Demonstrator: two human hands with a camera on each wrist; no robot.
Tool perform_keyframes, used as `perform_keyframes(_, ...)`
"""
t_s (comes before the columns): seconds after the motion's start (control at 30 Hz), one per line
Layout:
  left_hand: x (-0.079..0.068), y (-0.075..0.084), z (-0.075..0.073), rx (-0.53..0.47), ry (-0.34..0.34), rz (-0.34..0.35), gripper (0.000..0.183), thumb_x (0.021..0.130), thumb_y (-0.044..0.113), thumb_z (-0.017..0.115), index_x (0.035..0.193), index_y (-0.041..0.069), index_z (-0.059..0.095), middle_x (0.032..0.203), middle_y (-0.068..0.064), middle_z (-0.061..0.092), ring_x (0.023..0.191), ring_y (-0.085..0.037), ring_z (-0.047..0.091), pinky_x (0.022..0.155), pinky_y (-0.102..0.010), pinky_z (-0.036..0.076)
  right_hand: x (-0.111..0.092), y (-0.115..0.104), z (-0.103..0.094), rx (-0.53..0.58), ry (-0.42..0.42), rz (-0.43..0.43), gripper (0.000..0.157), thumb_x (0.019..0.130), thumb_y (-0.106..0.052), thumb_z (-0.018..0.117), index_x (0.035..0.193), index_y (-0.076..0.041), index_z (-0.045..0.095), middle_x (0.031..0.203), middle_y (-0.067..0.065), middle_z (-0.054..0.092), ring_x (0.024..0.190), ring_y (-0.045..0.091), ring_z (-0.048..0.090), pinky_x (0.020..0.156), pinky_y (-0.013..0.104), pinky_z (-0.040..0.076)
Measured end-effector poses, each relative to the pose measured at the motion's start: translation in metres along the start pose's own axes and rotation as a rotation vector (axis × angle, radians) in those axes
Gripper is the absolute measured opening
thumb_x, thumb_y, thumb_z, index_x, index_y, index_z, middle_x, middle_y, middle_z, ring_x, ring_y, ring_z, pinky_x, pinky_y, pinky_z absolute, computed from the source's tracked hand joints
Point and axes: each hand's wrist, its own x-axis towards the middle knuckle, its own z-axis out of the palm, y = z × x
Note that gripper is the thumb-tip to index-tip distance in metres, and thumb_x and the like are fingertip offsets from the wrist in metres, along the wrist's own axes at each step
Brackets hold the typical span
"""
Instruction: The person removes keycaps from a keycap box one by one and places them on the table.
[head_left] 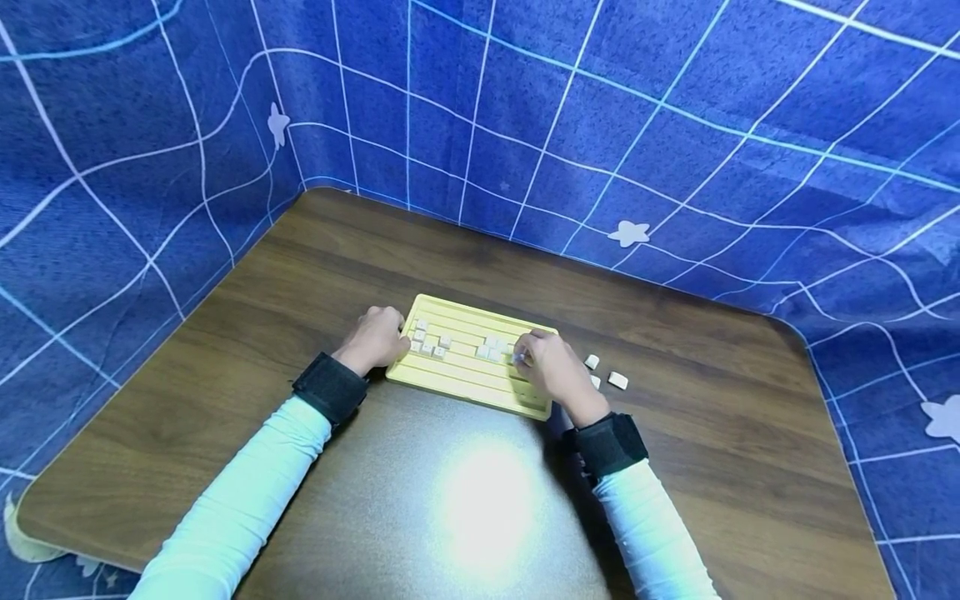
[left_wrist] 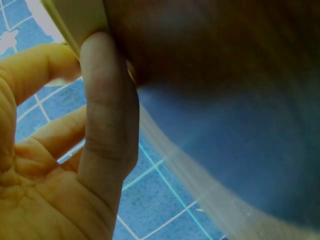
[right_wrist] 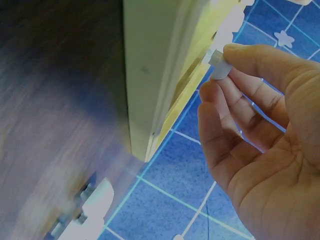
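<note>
A yellow ridged tray [head_left: 457,387] lies on the table with small white keycaps in its grooves. One group of keycaps [head_left: 438,352] is at the left of the tray, and another cluster [head_left: 491,346] sits right of its middle. My left hand [head_left: 372,337] grips the tray's left edge between thumb and finger; the left wrist view shows the thumb against the tray's side. Over the right part of the tray, my right hand [head_left: 553,367] pinches a white keycap [right_wrist: 221,66] between thumb and fingertips, close over the grooves.
Several loose keycaps [head_left: 617,380] lie on the brown wooden table [head_left: 712,433] just right of the tray. A blue curtain [head_left: 525,108] with white lines and stars stands behind and along both sides. Light glares off the table's front part.
</note>
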Motion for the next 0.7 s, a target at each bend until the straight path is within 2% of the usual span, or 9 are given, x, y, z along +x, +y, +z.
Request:
perform_keyframes(0.17,0.001,0.000,0.001,-0.003,-0.013,-0.008,0.022,0.086,0.014,0.057,0.098,-0.003,0.065,0.090,-0.015,0.061,0.070,-0.025,0.051,0.059,-0.034,0.042,-0.006,0.007,-0.002,-0.009,0.033,-0.005,0.008,0.079,-0.008,0.070,0.087,-0.005,0.068,0.083,0.009,0.067,0.075,0.019,0.064,0.064,0.038,0.057)
perform_keyframes(0.43,0.002,-0.001,0.000,-0.005,-0.012,-0.009,0.031,0.086,0.014,0.057,0.110,-0.005,0.062,0.106,-0.021,0.063,0.080,-0.028,0.053,0.070,-0.040,0.048,-0.016,0.021,-0.008,0.035,0.045,0.013,0.010,0.078,-0.005,0.070,0.087,-0.003,0.067,0.084,0.012,0.065,0.074,0.021,0.062,0.062,0.039,0.056)
perform_keyframes(0.7,0.003,-0.002,0.002,-0.003,0.002,-0.015,0.024,0.085,0.015,0.058,0.101,-0.002,0.065,0.092,-0.016,0.062,0.073,-0.027,0.053,0.060,-0.036,0.044,-0.024,0.036,-0.010,0.041,0.076,0.040,0.011,0.076,-0.005,0.071,0.085,-0.001,0.066,0.082,0.013,0.064,0.073,0.023,0.063,0.064,0.041,0.056)
